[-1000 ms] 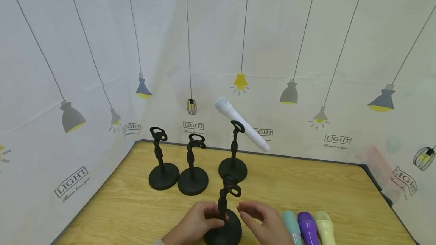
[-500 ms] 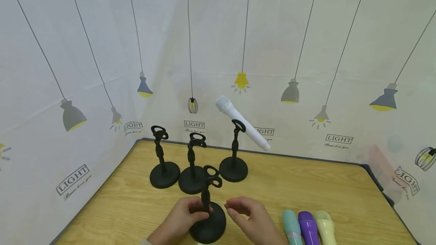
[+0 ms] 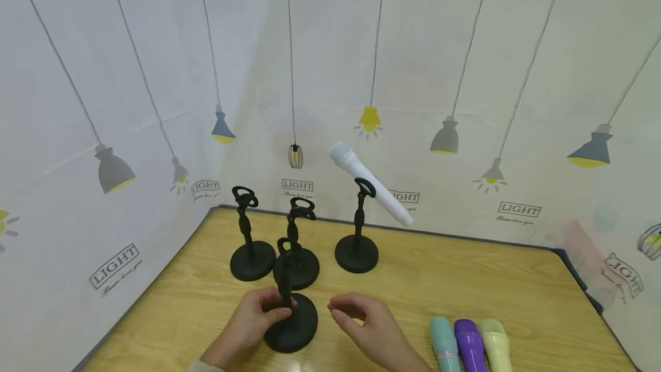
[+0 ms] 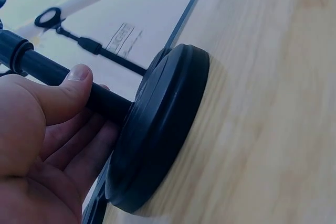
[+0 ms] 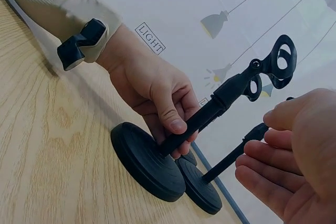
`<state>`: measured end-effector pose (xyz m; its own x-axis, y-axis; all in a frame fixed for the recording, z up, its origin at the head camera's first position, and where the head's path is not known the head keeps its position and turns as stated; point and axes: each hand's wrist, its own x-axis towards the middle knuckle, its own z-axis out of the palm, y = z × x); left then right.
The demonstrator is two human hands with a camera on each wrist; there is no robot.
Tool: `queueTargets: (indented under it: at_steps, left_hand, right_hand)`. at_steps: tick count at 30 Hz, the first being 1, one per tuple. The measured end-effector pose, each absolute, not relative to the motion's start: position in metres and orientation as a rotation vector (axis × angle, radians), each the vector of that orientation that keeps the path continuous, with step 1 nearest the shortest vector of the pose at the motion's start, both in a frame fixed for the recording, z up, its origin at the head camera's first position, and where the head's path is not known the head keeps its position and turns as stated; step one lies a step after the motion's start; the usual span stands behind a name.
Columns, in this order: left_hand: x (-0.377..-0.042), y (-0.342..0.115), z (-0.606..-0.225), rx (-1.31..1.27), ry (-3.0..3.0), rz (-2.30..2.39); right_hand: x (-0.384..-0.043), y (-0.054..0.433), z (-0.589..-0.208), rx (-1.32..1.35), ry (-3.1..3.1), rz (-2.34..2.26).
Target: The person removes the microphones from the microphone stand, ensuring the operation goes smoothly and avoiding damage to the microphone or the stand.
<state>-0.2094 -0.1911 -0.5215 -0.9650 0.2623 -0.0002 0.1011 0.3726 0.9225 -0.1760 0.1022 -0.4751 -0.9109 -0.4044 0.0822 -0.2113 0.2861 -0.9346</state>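
My left hand (image 3: 254,319) grips the lower pole of a black microphone stand (image 3: 291,326), thumb on the near side and fingers behind. In the left wrist view the stand's round base (image 4: 163,124) is close to the wooden table; whether it touches cannot be told. My right hand (image 3: 369,326) is apart from the stand, to its right, with fingers loosely bent and holding nothing. Behind the held stand are two bare microphone stands, left (image 3: 252,260) and middle (image 3: 304,268). A third stand (image 3: 357,252) bears a tilted white microphone (image 3: 379,191) in its clip.
On the right of the table (image 3: 465,280) lie a teal microphone (image 3: 445,343), a purple microphone (image 3: 470,346) and a pale yellow microphone (image 3: 496,344), side by side. A white sheet printed with lamps (image 3: 444,62) rises behind the table's dark edge.
My left hand has moved the gripped stand leftward and away from me, toward the middle bare stand. The right hand has followed to the left, still holding nothing.
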Motion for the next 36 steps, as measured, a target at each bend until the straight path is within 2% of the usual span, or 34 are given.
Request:
queueTargets:
  at_steps: [21,36]
  left_hand:
    - [-0.208,-0.247,-0.519,-0.135,2.653,1.709]
    - [-0.207,-0.276,-0.516,-0.246,2.761,1.617]
  right_hand:
    - [-0.178,0.091,-0.473,-0.594,2.304,-1.668]
    - [-0.179,0.092,-0.476,-0.609,2.255,-1.673]
